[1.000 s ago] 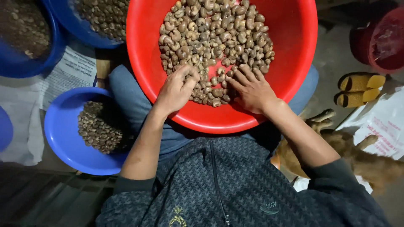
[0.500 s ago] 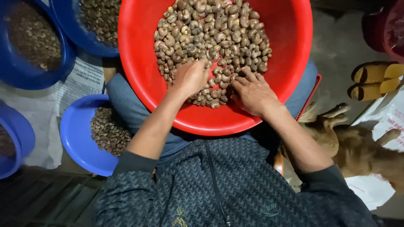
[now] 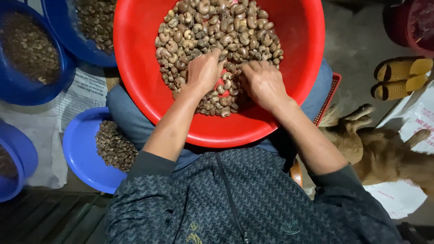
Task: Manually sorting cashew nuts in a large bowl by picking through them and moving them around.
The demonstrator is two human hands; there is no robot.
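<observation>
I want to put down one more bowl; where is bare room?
Bare concrete floor lies between the red basin and the yellow slippers. The left is crowded with blue bowls; a dog lies at right.

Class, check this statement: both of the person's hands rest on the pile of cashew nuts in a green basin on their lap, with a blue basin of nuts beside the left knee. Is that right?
Not quite: the basin is red, not green, as the head view shows. The rest holds: the left hand and right hand rest on the cashew nuts, and a blue basin of nuts sits beside the left knee.
</observation>
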